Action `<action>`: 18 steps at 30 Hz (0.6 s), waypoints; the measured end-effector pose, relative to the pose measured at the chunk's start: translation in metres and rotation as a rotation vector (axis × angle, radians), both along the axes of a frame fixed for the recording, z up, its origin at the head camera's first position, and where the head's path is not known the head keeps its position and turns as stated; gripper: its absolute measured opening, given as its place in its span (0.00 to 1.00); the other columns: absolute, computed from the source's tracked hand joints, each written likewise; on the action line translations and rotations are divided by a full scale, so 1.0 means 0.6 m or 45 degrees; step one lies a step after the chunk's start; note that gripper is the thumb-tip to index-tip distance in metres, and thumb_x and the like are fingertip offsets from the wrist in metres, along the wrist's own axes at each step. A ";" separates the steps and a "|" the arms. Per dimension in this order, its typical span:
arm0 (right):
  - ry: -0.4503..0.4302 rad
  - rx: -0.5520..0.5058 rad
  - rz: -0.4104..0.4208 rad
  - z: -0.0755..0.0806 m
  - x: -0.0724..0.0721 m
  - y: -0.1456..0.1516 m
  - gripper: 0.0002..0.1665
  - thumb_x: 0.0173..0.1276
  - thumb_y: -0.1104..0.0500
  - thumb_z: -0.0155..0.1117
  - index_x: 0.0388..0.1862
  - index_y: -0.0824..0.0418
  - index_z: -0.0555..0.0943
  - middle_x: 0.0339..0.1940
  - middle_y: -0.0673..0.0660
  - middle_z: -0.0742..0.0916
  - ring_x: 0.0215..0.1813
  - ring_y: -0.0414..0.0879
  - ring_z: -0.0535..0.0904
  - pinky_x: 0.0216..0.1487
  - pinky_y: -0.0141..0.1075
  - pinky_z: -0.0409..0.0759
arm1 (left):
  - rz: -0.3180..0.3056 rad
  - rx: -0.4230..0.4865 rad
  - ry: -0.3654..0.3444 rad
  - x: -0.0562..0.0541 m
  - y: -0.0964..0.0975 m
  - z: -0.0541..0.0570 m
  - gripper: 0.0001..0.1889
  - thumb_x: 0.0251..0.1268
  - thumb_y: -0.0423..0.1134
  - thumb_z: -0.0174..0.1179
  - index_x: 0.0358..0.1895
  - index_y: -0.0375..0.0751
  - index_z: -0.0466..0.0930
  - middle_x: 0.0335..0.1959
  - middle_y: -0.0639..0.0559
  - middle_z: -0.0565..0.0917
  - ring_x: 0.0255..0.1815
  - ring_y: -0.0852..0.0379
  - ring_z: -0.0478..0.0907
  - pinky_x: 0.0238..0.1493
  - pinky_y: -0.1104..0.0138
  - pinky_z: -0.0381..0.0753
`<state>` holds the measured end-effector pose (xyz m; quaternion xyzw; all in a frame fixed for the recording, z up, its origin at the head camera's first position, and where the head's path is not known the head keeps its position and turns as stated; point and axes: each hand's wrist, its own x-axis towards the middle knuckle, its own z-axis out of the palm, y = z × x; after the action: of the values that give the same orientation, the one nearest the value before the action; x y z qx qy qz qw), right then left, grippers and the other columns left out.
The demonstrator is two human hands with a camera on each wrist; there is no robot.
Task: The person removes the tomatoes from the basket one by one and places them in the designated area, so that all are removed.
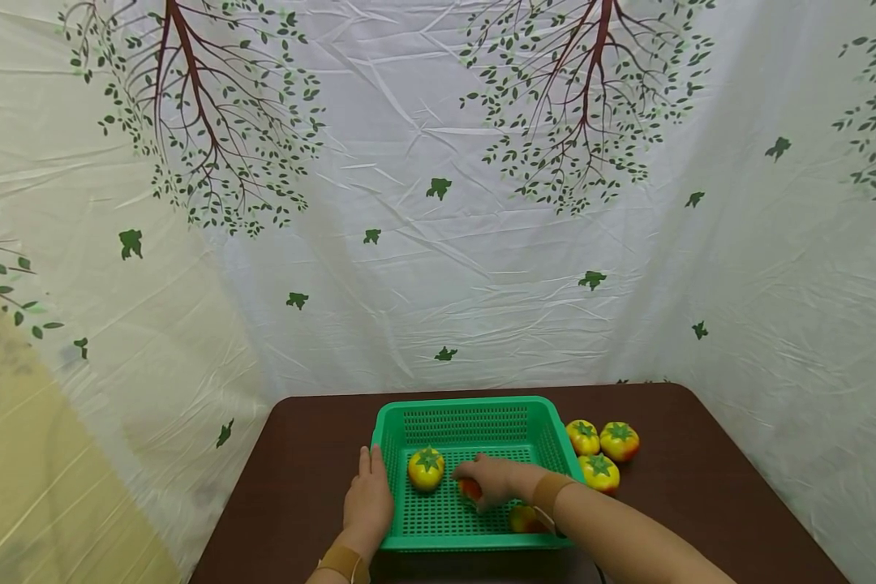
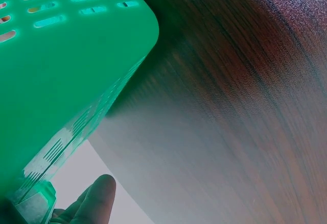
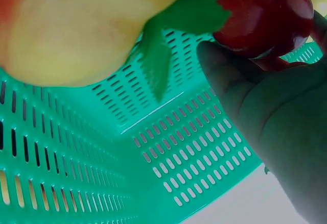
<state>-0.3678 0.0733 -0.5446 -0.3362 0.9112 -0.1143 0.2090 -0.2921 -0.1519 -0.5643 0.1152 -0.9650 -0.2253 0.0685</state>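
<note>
A green plastic basket (image 1: 467,405) sits on the dark table. My left hand (image 1: 368,501) rests along its left side, fingers straight against the rim; a fingertip (image 2: 103,185) shows beside the basket in the left wrist view. Inside the basket, my right hand (image 1: 498,480) grips a red persimmon (image 3: 263,17), its thumb and fingers around the fruit. Left of that hand stands a yellow persimmon (image 1: 426,474) with a green star-shaped calyx. Another persimmon (image 1: 526,519) lies near the basket's front, partly hidden by my right wrist.
Three yellow-red persimmons, among them one at the back right (image 1: 619,442), lie on the table (image 1: 701,487) just right of the basket. A white curtain (image 1: 438,276) printed with trees and leaves hangs behind and beside the table.
</note>
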 end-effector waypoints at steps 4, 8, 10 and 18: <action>0.001 -0.010 -0.028 -0.002 -0.003 0.003 0.32 0.58 0.61 0.76 0.60 0.46 0.76 0.50 0.52 0.77 0.42 0.43 0.75 0.42 0.39 0.79 | 0.001 -0.002 0.003 0.001 0.001 0.001 0.30 0.74 0.25 0.49 0.78 0.36 0.57 0.79 0.33 0.58 0.53 0.34 0.79 0.50 0.45 0.82; -0.023 -0.025 -0.058 -0.003 -0.004 0.006 0.33 0.57 0.62 0.75 0.61 0.44 0.76 0.51 0.53 0.74 0.42 0.44 0.74 0.40 0.39 0.79 | -0.002 -0.004 0.006 0.001 0.000 0.000 0.30 0.74 0.26 0.49 0.78 0.36 0.57 0.79 0.33 0.58 0.53 0.34 0.79 0.49 0.45 0.82; -0.027 -0.018 -0.059 -0.004 -0.004 0.007 0.34 0.57 0.61 0.74 0.62 0.42 0.77 0.52 0.54 0.73 0.42 0.44 0.73 0.40 0.38 0.78 | -0.003 -0.004 0.005 0.000 0.000 -0.001 0.30 0.75 0.26 0.48 0.78 0.36 0.57 0.79 0.33 0.58 0.53 0.34 0.79 0.50 0.45 0.82; -0.125 -0.029 -0.085 -0.004 -0.005 0.011 0.35 0.55 0.61 0.63 0.65 0.46 0.76 0.54 0.55 0.69 0.41 0.46 0.71 0.37 0.37 0.72 | 0.001 -0.012 -0.007 -0.003 -0.001 -0.003 0.30 0.75 0.26 0.48 0.78 0.36 0.57 0.79 0.34 0.58 0.52 0.34 0.79 0.48 0.45 0.82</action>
<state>-0.3709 0.0796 -0.5469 -0.3018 0.9092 -0.1478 0.2458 -0.2937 -0.1524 -0.5664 0.1159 -0.9662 -0.2203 0.0665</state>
